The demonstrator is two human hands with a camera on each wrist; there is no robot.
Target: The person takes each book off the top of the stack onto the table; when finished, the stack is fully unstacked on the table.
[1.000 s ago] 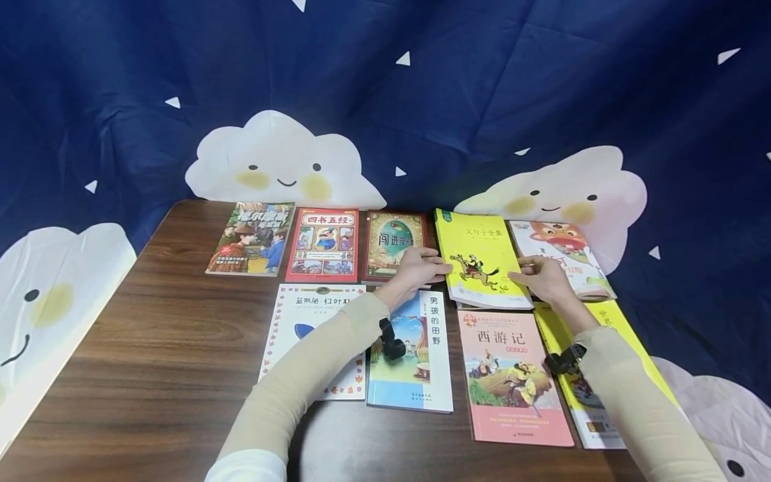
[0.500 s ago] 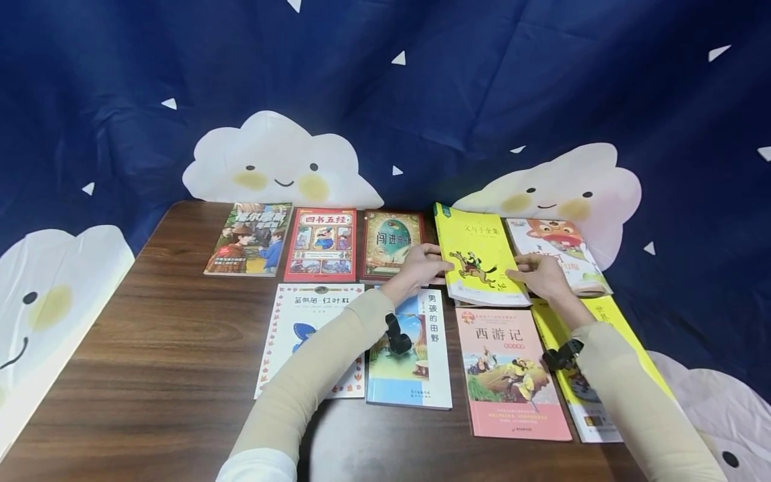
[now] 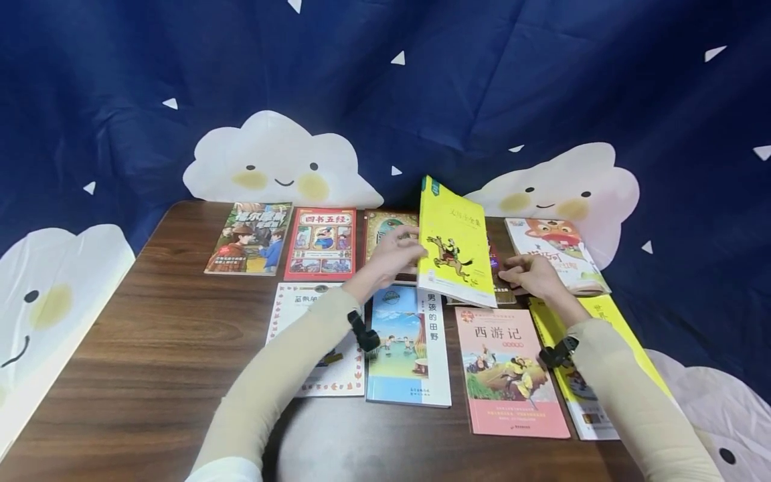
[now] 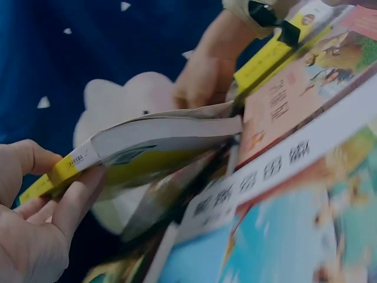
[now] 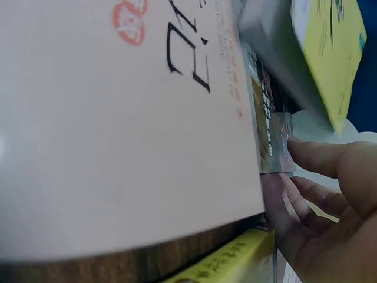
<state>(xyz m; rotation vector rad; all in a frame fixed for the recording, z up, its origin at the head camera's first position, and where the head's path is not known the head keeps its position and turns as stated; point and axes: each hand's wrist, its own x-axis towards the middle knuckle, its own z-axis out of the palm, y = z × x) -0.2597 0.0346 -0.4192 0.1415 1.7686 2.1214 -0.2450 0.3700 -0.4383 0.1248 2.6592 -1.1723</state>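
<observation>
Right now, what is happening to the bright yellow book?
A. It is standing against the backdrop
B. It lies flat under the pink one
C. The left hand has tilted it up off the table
C: the left hand grips the yellow book by its spine edge, tilted above the other books.

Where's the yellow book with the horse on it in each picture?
Head: the yellow book tilts up at centre, its spine gripped by the left hand.
Left wrist: it crosses the middle, seen edge-on.
Right wrist: its cover shows top right.
Shared landmark: the pink book.
</observation>
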